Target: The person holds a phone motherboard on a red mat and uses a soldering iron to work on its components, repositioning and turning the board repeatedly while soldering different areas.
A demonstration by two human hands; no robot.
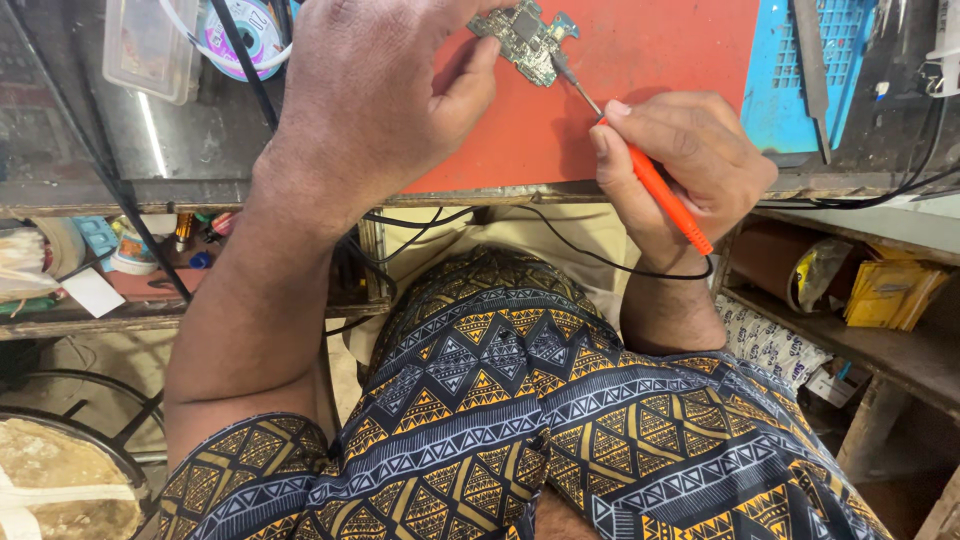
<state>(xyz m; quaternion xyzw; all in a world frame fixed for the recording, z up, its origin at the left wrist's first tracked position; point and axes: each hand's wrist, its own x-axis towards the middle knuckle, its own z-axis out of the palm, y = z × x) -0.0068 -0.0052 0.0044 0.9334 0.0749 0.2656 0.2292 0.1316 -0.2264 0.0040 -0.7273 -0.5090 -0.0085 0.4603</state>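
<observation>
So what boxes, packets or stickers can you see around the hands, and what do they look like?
Clear plastic box: top left on the bench, rectangular, see-through.
Round reel label: beside that box, pale blue and purple disc.
Yellow packets: right-hand shelf, flat, leaning together.
Screens: none.

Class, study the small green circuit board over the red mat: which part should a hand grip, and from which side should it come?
Grip the circuit board by its bare left edge, from the left, as the left hand does with thumb and fingers. It is thin and flat with components on its face, and the orange probe in the right hand touches its lower right corner.
</observation>
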